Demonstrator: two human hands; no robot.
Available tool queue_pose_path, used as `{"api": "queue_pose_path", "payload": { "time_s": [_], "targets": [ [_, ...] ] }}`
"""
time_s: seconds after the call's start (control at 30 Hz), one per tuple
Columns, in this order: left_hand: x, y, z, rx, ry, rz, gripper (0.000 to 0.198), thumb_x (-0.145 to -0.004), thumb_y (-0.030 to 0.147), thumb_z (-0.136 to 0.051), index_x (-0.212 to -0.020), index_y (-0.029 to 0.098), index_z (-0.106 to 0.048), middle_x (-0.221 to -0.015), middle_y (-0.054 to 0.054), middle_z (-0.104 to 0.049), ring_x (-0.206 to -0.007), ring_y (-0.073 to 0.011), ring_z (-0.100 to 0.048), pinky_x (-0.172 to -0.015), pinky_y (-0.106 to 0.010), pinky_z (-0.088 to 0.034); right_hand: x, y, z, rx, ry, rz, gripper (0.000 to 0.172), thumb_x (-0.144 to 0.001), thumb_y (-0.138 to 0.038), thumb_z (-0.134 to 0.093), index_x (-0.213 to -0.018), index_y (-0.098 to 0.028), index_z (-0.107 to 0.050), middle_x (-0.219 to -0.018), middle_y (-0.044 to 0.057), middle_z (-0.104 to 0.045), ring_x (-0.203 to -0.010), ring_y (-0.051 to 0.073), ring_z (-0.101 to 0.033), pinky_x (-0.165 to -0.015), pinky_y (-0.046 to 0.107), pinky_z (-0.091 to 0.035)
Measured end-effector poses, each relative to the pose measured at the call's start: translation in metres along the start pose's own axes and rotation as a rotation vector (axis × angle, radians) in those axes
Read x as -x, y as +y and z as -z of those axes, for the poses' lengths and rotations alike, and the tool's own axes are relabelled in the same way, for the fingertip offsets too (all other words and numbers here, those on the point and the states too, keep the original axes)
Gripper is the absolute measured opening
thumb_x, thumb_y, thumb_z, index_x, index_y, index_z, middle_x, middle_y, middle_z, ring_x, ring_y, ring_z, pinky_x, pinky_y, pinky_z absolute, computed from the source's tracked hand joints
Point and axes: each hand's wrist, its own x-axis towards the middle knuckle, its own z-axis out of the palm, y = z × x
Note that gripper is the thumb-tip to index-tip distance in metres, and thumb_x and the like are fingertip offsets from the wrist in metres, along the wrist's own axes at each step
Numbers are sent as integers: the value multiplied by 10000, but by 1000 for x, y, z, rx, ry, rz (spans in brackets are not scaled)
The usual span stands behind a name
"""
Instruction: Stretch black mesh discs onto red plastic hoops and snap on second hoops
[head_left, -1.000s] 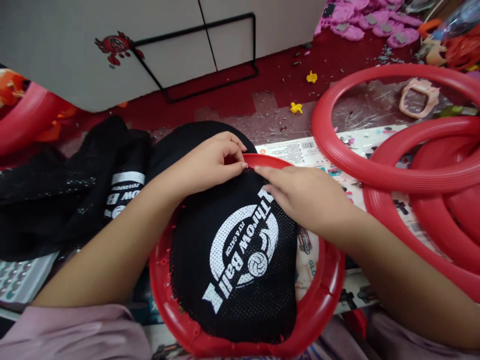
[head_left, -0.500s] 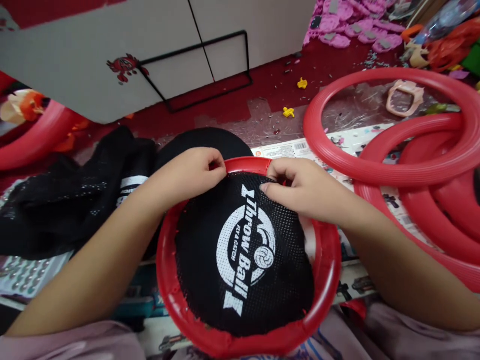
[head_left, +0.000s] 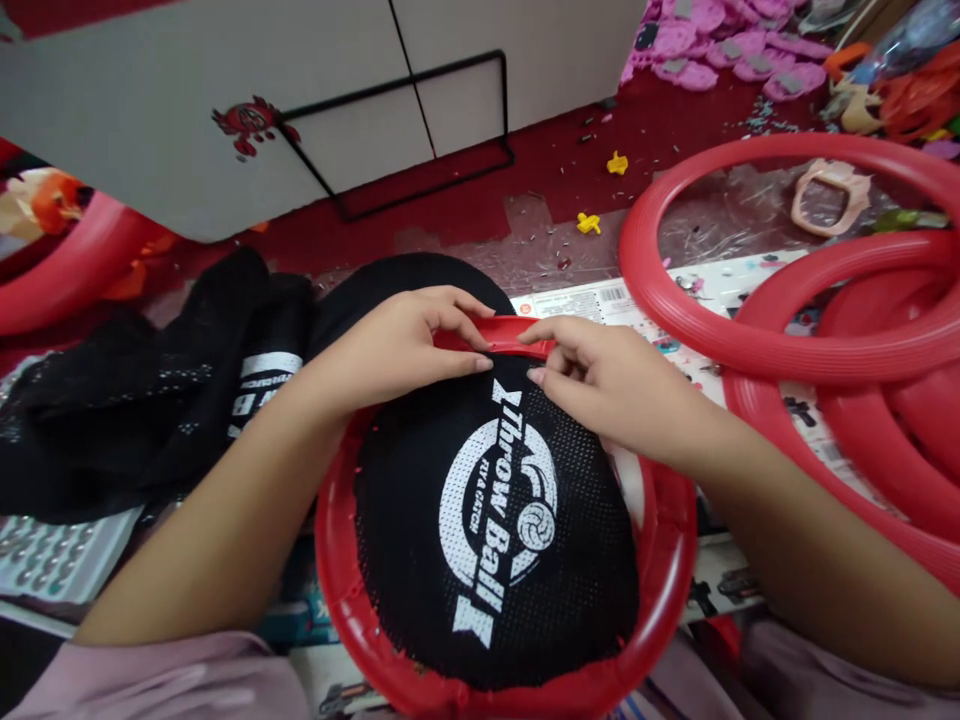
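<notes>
A red plastic ring lies in front of me with black mesh fabric stretched across it. White "Throw Ball" lettering is printed on the mesh. At the ring's far rim my left hand has its fingers apart, thumb on the mesh edge and fingertips by the red rim. My right hand is beside it, index finger reaching to the rim, thumb and curled fingers closed at the mesh edge. Along the right side, a gap shows between mesh and ring. What lies under the fingertips is partly hidden.
Ribbed red rings are stacked at the right. Black mesh pieces lie in a heap at the left, beside a white tray of small metal parts. A white board with a black wire frame stands behind. Pink pieces lie far right.
My left hand has moved right along the rim and its fingers have spread from a pinch. My right index finger has stretched out toward the rim. The view has shifted slightly.
</notes>
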Motion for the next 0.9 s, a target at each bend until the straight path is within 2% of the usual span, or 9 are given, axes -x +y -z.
{"api": "queue_pose_path", "payload": {
  "time_s": [0.17,0.27,0.43,0.57,0.73,0.9],
  "targets": [
    [-1,-4,-6,97,34,-9,144,-766,297,-630,-707,171,-670,-1025,-44,-666,-961,-204,-631,-874,-338,-456,-1,1,1,-28,12,125,330,-818,-74,-468,-1011,-194,-707,-943,-4,-732,-857,132,-649,-771,241,-445],
    [-2,-5,-11,60,97,-30,135,-774,274,-608,-716,158,-646,-1013,-59,-643,-966,-211,-615,-878,-350,-449,-1,-1,0,12,6,169,332,-822,-73,-470,-1011,-186,-718,-1004,0,-738,-931,139,-656,-834,246,-451],
    [-5,-6,-14,-6,163,-56,131,-769,250,-599,-696,144,-626,-943,-65,-617,-899,-197,-597,-849,-347,-447,-1,-5,-6,67,-43,120,231,-870,-182,-539,-1026,-195,-709,-1010,3,-744,-920,164,-677,-808,261,-482],
    [-6,-6,-15,-64,167,-50,133,-781,248,-582,-711,141,-620,-887,-59,-608,-845,-187,-584,-795,-333,-445,-2,-10,-10,307,-66,39,332,-870,-103,-469,-1105,-178,-691,-1126,71,-718,-1042,242,-662,-896,354,-482],
    [-7,-4,-16,-118,181,-46,123,-777,229,-577,-700,139,-609,-852,-51,-603,-808,-173,-573,-770,-313,-444,0,-17,-12,528,-129,-11,392,-901,-133,-425,-1230,-176,-632,-1189,123,-684,-1047,302,-658,-819,402,-511],
    [-9,-3,-18,-187,204,-45,114,-769,201,-580,-676,141,-607,-838,-53,-609,-822,-178,-575,-765,-310,-446,0,-18,-12,582,-139,-20,399,-900,-147,-426,-1242,-186,-628,-1161,126,-695,-1016,307,-668,-777,394,-509]
  ]
}}
